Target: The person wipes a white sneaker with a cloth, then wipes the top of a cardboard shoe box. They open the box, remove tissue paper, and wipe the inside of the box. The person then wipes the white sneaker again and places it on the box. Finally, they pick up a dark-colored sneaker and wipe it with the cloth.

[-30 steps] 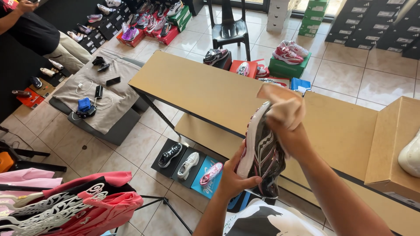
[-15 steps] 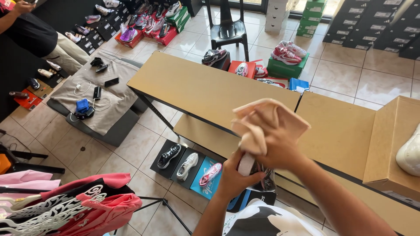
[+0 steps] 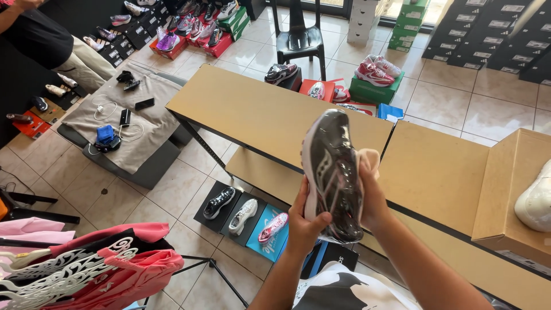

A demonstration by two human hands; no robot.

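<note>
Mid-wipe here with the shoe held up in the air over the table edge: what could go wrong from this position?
The dark sneaker is held clear of the wooden table, with the left hand gripping only its lower end; a slip would likely drop it onto the floor display shoes below. The right hand presses the beige cloth on the shoe's far side, unseen, so missed spots are possible.

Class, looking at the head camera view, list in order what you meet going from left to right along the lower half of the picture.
Pink and black printed garments → three shoes on floor boxes → left hand → dark glossy sneaker → right hand with beige cloth → open brown cardboard box → white shoe.
</note>
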